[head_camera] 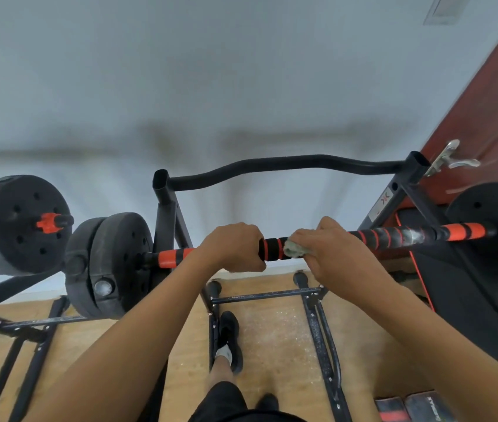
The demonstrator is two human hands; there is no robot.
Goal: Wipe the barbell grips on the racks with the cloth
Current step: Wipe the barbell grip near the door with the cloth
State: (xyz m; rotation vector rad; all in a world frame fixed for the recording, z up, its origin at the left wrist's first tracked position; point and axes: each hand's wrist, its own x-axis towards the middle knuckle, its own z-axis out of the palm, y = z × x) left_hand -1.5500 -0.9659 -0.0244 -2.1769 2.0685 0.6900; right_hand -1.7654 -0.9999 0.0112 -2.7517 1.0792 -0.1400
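A barbell [393,236] with black and orange striped grips lies across a black rack [167,208], with black weight plates [110,263] at its left end and one [497,220] at its right end. My left hand [231,246] grips the bar left of centre. My right hand [326,248] holds a pale crumpled cloth [294,250] wrapped against the bar just right of the left hand. A short black and orange stretch of grip [272,249] shows between the two hands.
A second barbell end with a big black plate [13,223] and an orange collar sits on another rack at the left. A curved black crossbar [287,167] runs behind. A black bench [454,284] stands at the right by a red door [485,102]. My legs and shoes stand on the wooden floor [272,330].
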